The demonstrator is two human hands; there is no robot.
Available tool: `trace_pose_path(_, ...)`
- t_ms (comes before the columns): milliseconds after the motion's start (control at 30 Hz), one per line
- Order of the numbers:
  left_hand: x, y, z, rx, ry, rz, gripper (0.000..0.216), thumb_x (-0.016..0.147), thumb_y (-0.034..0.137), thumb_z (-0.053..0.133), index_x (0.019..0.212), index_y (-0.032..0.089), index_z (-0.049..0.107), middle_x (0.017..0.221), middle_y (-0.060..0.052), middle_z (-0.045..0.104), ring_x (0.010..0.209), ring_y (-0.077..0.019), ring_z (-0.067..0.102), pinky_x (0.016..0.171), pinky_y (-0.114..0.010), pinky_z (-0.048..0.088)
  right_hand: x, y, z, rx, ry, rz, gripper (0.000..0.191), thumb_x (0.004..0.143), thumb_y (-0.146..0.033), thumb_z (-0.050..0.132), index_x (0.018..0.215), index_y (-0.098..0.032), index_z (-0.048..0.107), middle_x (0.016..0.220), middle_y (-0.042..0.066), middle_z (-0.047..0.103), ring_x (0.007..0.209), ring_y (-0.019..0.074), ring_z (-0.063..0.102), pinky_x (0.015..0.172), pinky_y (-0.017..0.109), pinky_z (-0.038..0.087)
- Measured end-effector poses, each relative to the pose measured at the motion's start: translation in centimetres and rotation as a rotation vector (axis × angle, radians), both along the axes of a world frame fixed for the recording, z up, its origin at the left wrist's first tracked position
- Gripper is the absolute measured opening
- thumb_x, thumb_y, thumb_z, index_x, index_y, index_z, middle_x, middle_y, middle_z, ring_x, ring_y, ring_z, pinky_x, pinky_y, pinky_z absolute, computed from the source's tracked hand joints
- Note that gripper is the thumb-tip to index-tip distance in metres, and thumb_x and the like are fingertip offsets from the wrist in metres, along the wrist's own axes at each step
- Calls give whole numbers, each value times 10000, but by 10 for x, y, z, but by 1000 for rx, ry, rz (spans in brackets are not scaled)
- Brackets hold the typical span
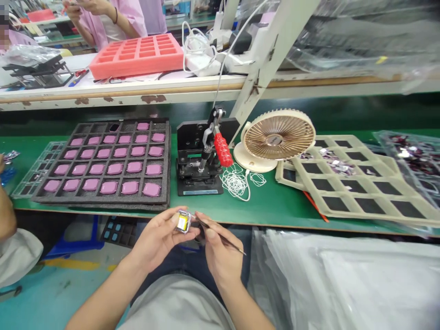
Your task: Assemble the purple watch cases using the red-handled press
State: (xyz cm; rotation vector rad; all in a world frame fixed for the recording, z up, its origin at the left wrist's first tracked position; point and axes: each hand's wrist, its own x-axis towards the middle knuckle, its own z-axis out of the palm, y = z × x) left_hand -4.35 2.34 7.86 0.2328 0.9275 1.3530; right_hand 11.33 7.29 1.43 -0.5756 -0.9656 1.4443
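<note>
My left hand (158, 239) is closed on a small square metal part (183, 221) with a yellow face, held just below the table's front edge. My right hand (217, 253) pinches black tweezers (220, 237), their tip touching the part's right side. Both hands hover over my lap. On the green table (261, 201) above them stands a black hand press (201, 158) with a red handle (222, 150). To its left lies a dark foam tray (110, 160) with several purple pads in its pockets.
A beige desk fan (277, 137) and a tangle of white wire (237, 182) sit right of the press. Beige grid trays (357, 178) lie at the right, clear plastic bags (343, 275) below them. A pink foam tray (137, 55) rests on the upper shelf. A co-worker's arm (7, 215) is at the left edge.
</note>
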Motion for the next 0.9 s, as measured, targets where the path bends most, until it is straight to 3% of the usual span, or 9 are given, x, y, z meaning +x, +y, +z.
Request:
trace_pose_path(67,2,2,-3,-40,-12,19,331,960,250,764,1257,112,709,1211,-186,790,1030,-311,802,975,-427,639,6,11,5,-94,42,-82,110,894,-283,849,1002,-303,849,1068,56,832,1038,306,802,1006,567,625)
trace_pose_path(133,4,2,-5,-69,-11,25,345,958,231,765,1270,102,696,1254,-204,775,1035,-303,801,975,-417,640,17,33,11,-109,-38,-309,106,882,-326,858,974,-274,849,1025,55,835,983,289,809,997,545,628)
trace_pose_path(233,6,2,-8,-94,7,4,388,953,220,767,1317,113,683,1323,-213,746,1053,-310,796,912,-391,661,38,80,17,-11,-423,-649,203,877,-376,844,1012,-225,852,1034,79,831,986,279,794,1009,479,608)
trace_pose_path(300,8,1,-10,-96,12,-20,425,949,224,772,1352,129,677,1357,-212,729,1055,-319,795,842,-364,672,54,108,17,73,-735,-630,271,880,-444,814,1006,-208,855,1023,91,830,963,287,785,985,453,598)
trace_pose_path(367,10,0,-12,-97,2,-39,461,941,231,781,1380,142,674,1365,-211,725,1054,-321,794,811,-345,670,67,126,15,96,-913,-572,331,892,-511,767,976,-202,851,1002,97,828,918,289,780,954,439,593)
trace_pose_path(600,14,-3,-15,-176,-22,-26,441,919,305,812,1318,139,724,1317,-222,748,1049,-330,792,871,-376,660,95,142,25,-65,-1123,-564,553,983,-664,542,911,-188,816,853,117,810,817,289,766,816,376,590)
trace_pose_path(767,14,-4,-22,-174,-38,-56,404,892,284,837,1265,158,747,1227,-201,778,934,-276,786,774,-349,646,118,160,44,-80,-1215,-533,591,1052,-628,430,961,-182,806,890,107,813,877,263,774,843,338,597)
trace_pose_path(900,16,-6,-29,-125,-76,-82,431,892,272,831,1304,172,751,1180,-195,775,878,-250,753,657,-299,576,157,198,76,-201,-1382,-680,591,1123,-456,269,1113,-139,767,1075,169,794,1058,289,747,1005,384,543)
